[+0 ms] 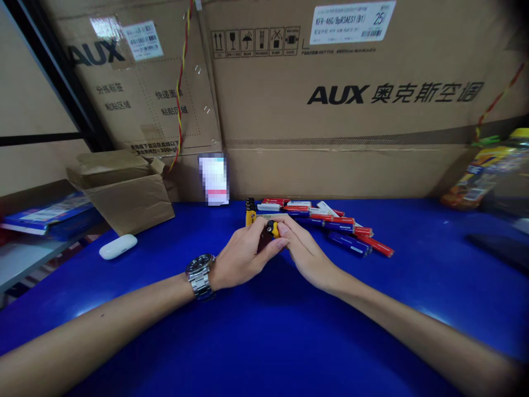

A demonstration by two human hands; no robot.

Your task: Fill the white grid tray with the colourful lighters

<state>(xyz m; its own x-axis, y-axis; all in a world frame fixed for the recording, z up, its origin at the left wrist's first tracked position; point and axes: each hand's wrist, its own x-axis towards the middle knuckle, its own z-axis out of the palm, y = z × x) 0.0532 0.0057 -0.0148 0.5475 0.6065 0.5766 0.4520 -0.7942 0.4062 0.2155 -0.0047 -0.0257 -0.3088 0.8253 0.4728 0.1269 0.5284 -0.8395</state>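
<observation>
- The left hand [242,259], with a wristwatch [200,275] on its wrist, and the right hand [303,251] meet over the blue bench [264,331], fingers closed together around a small yellow and black lighter [273,228].
- Just behind them lies a row of red and blue lighters [339,226].
- A white case [118,246] lies to the left, near an open cardboard box [124,190].
- Large cartons [351,99] stand at the back.

- A stockroom or warehouse corner: big AUX air-conditioner cartons [351,99] stand stacked as a wall.
- Open cardboard box [124,190] sits on the blue worktop [264,331].
</observation>
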